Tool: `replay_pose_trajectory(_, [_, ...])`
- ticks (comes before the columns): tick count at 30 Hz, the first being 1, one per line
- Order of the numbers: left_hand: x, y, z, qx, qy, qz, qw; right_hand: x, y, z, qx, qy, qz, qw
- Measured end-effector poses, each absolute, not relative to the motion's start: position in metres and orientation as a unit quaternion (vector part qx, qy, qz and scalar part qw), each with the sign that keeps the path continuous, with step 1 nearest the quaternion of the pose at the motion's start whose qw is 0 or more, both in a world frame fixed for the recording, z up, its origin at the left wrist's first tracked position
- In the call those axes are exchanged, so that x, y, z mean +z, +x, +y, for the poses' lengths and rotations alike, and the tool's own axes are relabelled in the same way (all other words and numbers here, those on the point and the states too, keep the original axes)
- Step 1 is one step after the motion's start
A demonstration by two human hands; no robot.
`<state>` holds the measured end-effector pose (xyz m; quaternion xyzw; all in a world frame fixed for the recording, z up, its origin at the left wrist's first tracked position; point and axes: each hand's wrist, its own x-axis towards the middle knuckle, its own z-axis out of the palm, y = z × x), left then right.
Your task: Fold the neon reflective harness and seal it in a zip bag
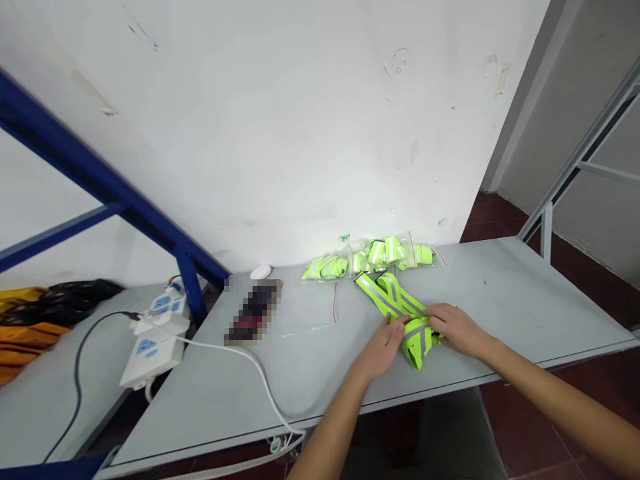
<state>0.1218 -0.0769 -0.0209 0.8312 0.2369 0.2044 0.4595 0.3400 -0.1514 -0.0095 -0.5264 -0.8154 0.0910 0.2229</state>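
hi-vis reflective strap (385, 297) | neon yellow, silver stripes | crossed, bunched | on grey tabletop (500, 300)

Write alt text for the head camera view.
A bare left hand and right hand hold a neon yellow reflective strap with silver stripes, folded over itself on a long grey table. Clear plastic bags of folded neon straps lie beyond it, near a scuffed white wall, and a white power strip sits to the left.
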Motion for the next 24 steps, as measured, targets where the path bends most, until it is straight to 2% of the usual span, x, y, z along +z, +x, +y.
replay_pose_trajectory(3, [-0.03,0.126,-0.061,0.182,0.856,0.261,0.407,-0.024,0.34,-0.161,0.058,-0.514,-0.816,0.257])
replay_pose_trajectory(7, [-0.045,0.14,-0.04,0.134,0.91,0.253,0.301,-0.033,0.334,-0.173,0.043,-0.499,-0.836,0.225])
replay_pose_trajectory(10, [-0.05,0.151,-0.029,0.132,0.92,0.262,0.259,-0.028,0.333,-0.178,0.043,-0.509,-0.831,0.222])
replay_pose_trajectory(15, [-0.052,0.159,-0.025,0.16,0.916,0.285,0.234,-0.016,0.332,-0.182,0.046,-0.499,-0.84,0.207])
replay_pose_trajectory(24, [-0.039,0.138,-0.045,0.249,0.891,0.31,0.219,-0.026,0.316,-0.194,-0.078,-0.514,-0.847,0.108])
